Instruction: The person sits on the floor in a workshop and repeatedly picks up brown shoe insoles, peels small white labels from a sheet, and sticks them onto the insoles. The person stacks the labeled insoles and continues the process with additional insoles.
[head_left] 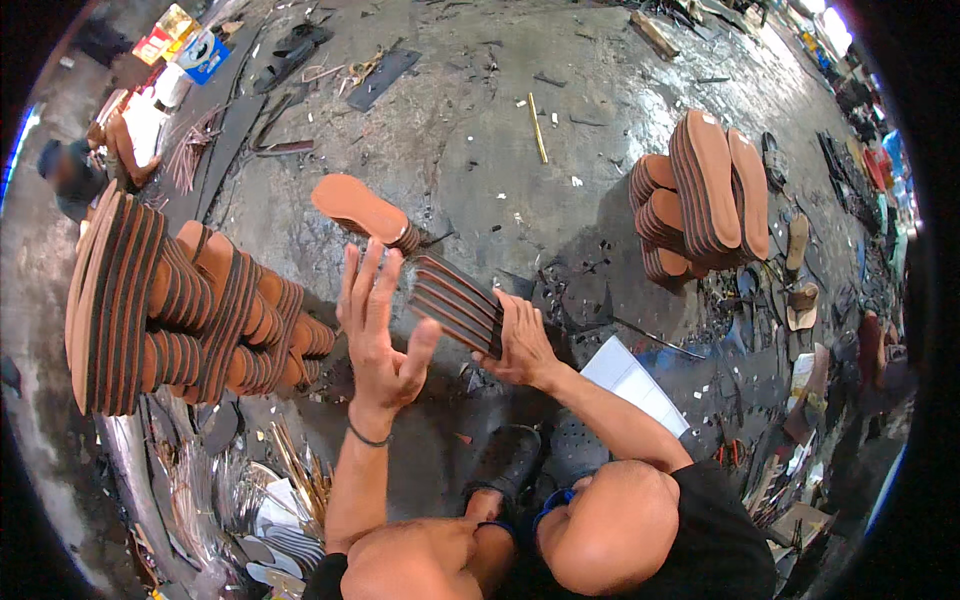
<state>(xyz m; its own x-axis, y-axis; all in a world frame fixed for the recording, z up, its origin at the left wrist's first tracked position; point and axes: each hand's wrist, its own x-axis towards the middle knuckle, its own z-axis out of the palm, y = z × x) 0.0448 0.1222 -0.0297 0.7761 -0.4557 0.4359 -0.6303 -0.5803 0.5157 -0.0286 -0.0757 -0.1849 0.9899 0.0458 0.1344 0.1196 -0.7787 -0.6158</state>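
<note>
My right hand [522,340] grips a stack of shoe soles [458,305], layered brown and black, by its right end. The stack is tilted on edge in front of me. Just left of it, my left hand [377,325] is raised with fingers stretched out and nothing in it; a dark band circles that wrist. Beyond the hands a smaller pile of tan-topped soles [362,210] lies on the floor, its near end close to my left fingertips.
At left rises a tall crosswise pile of soles [225,310]; another pile [705,190] stands at right. A white sheet [635,385] lies by my right forearm. A yellow stick [538,128], scraps and loose footwear litter the floor. Another person [75,175] is at far left.
</note>
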